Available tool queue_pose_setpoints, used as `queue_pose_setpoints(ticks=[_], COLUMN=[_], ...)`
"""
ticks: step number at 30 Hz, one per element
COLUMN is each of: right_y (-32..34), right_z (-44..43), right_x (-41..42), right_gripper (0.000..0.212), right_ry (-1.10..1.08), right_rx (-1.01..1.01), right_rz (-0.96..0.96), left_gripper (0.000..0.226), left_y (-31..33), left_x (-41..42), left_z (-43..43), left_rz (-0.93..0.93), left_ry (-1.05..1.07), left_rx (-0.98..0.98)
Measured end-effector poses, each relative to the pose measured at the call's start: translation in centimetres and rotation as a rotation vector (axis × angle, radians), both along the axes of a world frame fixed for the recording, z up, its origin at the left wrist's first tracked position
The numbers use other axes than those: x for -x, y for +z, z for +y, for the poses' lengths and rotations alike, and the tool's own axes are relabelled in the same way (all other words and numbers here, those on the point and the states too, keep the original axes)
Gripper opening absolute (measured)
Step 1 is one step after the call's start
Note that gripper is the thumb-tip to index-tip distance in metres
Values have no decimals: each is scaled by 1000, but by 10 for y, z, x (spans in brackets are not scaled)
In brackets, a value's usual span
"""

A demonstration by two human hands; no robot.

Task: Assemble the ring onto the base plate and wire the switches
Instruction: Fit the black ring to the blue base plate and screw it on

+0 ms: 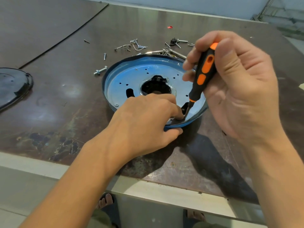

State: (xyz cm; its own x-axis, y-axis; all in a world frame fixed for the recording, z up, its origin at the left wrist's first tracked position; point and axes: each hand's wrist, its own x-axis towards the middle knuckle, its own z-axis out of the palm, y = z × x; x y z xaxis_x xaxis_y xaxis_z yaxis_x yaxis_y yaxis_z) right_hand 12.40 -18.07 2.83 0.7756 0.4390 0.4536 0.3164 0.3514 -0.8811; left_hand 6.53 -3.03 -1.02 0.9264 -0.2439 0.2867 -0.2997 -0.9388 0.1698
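Observation:
A round blue metal base plate (pixel 131 76) with a dark central opening lies on the workbench, and a blue ring (pixel 105 74) runs along its rim. My left hand (pixel 148 119) pinches the near rim, thumb under the edge and fingertips pressing inside beside a small dark part. My right hand (pixel 238 83) grips a black and orange screwdriver (pixel 205 69) held nearly upright. Its tip rests at the near rim right by my left fingertips; the screw there is hidden.
Loose screws, bolts and wire clips (pixel 138 45) lie scattered behind the plate, with a bolt (pixel 100 71) at its left. A black round cover (pixel 13 86) sits at the left edge. A small red scrap (pixel 169 27) lies far back. The bench front edge (pixel 148 186) runs close below.

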Motion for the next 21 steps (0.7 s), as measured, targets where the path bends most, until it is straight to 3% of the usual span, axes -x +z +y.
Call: queue_pose_setpoints(ticks=[9,13,17,21], right_y=[3,4,1,-2], right_z=[3,4,0,-2], right_x=[2,1,-3,0], right_gripper=[6,11,36,20], right_ry=[-19,-60,30,64], right_rx=[-29,-59,-107,-62], right_rz=[52,64,173,87], left_gripper=[31,28,28,30], left_y=[0,1,2,2], left_x=[1,1,1,2], left_z=[-1,-1,-1,0], left_rz=[8,9,10,10], left_ry=[2,9,9,13], left_rx=[-5,3,1,6])
